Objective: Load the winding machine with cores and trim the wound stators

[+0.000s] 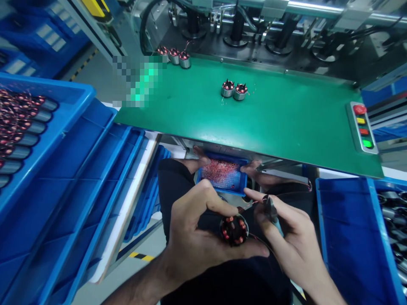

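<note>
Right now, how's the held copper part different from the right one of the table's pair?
The held part is gripped in the left hand; the table part stands on the green table. The held part's open end faces the camera; the table part shows its silver side. Both have copper windings.

Stators (227, 89) on bench (280, 127), machine (237, 31) behind, crates (71, 108) left and right, bin (235, 184) between feet (201, 157)

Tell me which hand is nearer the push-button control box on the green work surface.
Right. The right hand, holding pliers, is left of the push-button control box and closer to the body; the left hand, holding a copper-wound stator, is farther left.
</note>
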The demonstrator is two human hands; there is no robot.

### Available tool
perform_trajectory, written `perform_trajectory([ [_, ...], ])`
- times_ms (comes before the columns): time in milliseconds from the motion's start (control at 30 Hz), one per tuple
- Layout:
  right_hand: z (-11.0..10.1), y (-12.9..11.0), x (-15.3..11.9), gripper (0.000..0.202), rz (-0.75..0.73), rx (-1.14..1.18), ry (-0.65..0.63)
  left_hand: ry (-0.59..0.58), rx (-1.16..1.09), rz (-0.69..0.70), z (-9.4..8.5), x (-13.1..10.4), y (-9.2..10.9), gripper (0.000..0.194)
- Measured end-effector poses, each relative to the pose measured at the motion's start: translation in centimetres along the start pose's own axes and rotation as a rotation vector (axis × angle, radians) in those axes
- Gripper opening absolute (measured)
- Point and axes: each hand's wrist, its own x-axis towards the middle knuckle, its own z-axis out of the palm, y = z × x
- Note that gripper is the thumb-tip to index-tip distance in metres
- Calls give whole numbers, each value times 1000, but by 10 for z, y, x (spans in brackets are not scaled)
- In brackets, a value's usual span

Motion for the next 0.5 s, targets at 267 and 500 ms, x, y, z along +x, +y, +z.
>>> perform_trajectory([
  [267, 2, 9, 2, 32, 22, 7, 27, -30, -39, -68, -1, -6, -2, 55],
  [500, 14, 41, 10, 28, 89, -19, -10, -3, -6, -192, -43, -24, 4, 44],
])
